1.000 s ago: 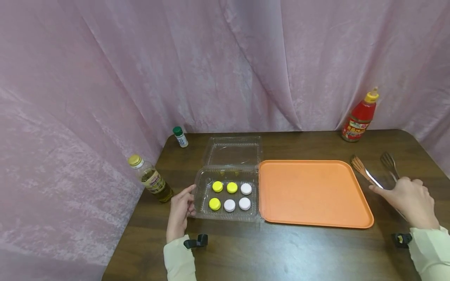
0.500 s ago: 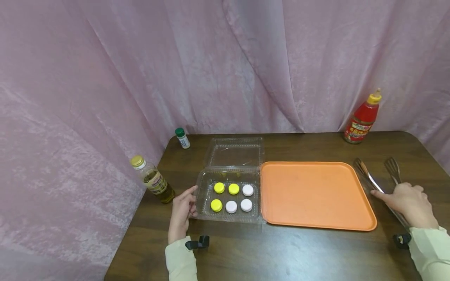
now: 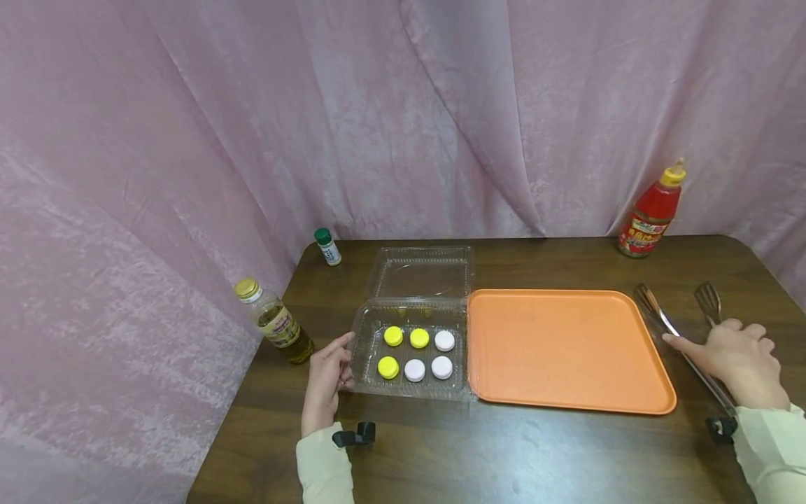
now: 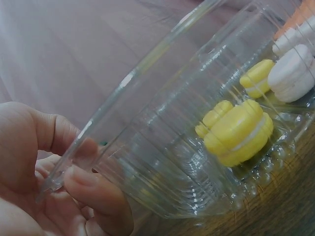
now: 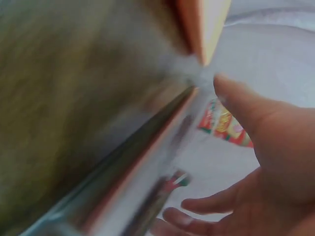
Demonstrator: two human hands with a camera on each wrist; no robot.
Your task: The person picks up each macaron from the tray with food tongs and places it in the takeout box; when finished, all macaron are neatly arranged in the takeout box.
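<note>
My left hand (image 3: 324,385) pinches the left rim of a clear plastic clamshell container (image 3: 409,392) between thumb and fingers. Its lid (image 3: 418,276) lies folded back behind it. Inside sit several macarons, yellow ones (image 3: 388,367) and white ones (image 3: 442,367), in two rows; a yellow macaron (image 4: 238,135) shows large through the clear wall in the left wrist view. At the far right, my right hand (image 3: 746,360) hovers over a pair of metal tongs (image 3: 705,378), fingers spread. In the right wrist view the tongs (image 5: 133,167) lie between thumb and fingers, with a gap around them.
An orange tray (image 3: 569,350) lies between the container and the tongs, meeting the container's right edge. A bottle of oil (image 3: 280,325) and a small green-capped jar (image 3: 328,248) stand at left. A red sauce bottle (image 3: 651,213) stands back right, before a pink curtain (image 3: 441,126).
My right hand's fingers have spread and lifted off the tongs, whose right arm has swung a little outward. The left hand keeps its pinch on the container.
</note>
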